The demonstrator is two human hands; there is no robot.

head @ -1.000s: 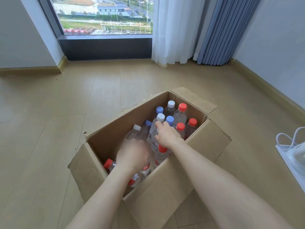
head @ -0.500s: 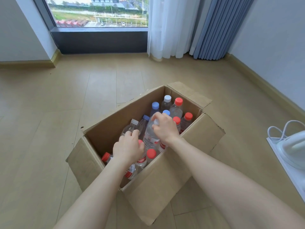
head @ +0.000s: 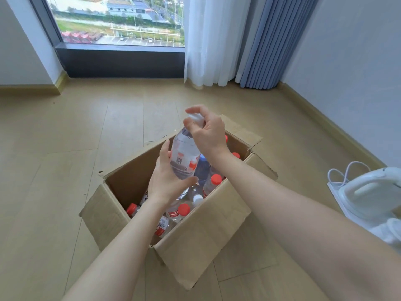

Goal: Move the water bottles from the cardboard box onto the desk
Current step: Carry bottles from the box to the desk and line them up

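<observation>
The left hand is cupping the lower body of a clear plastic water bottle with a white cap, its fingers and thumb curling around it. The right hand is pinching the same bottle at its cap and neck. The bottle is hanging slightly tilted above the open brown cardboard box, which is sitting on the light wooden floor. Other clear bottles with red, white and blue caps are crowding the inside of the box.
</observation>
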